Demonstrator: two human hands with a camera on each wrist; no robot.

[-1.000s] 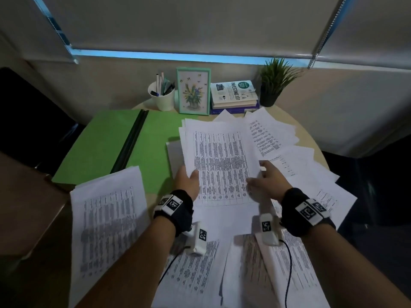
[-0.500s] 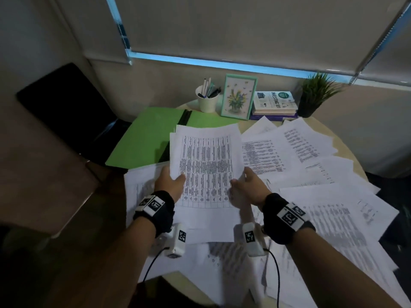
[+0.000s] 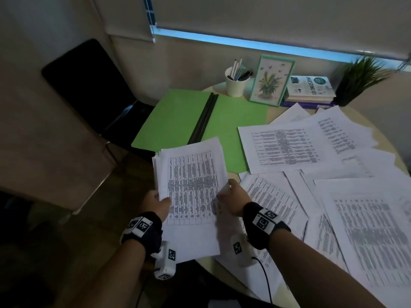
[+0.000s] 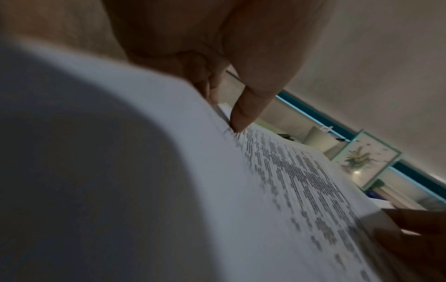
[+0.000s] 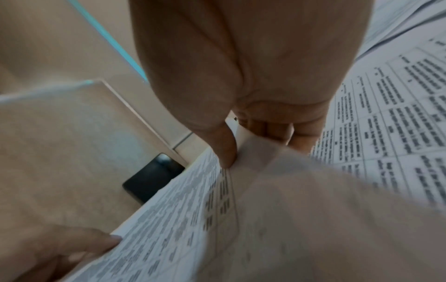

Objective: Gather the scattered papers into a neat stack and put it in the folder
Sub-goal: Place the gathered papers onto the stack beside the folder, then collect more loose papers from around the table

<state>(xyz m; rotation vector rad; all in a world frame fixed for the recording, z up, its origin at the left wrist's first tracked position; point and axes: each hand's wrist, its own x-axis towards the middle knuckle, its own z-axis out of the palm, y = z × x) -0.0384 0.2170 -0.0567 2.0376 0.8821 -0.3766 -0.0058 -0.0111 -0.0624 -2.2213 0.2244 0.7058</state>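
A stack of printed papers (image 3: pixel 191 185) is held up over the table's left front edge. My left hand (image 3: pixel 156 202) pinches its left edge, thumb on top, and my right hand (image 3: pixel 232 200) pinches its right edge. In the left wrist view the thumb (image 4: pixel 243 116) presses on the stack (image 4: pixel 277 190). In the right wrist view the thumb (image 5: pixel 222 147) pins the stack (image 5: pixel 193 219), with fingers underneath. The green folder (image 3: pixel 178 116) lies open just beyond the stack. Several loose sheets (image 3: pixel 333 185) are spread over the right half of the table.
At the back of the round table (image 3: pixel 273 112) stand a white pen cup (image 3: pixel 236 82), a framed flower picture (image 3: pixel 272 80), stacked books (image 3: pixel 310 91) and a potted plant (image 3: pixel 360 78). A black chair (image 3: pixel 89 85) stands left of the table.
Both hands have carried the stack to the left and toward me, off the scattered sheets. The head view has swung left, showing the chair and the whole folder.
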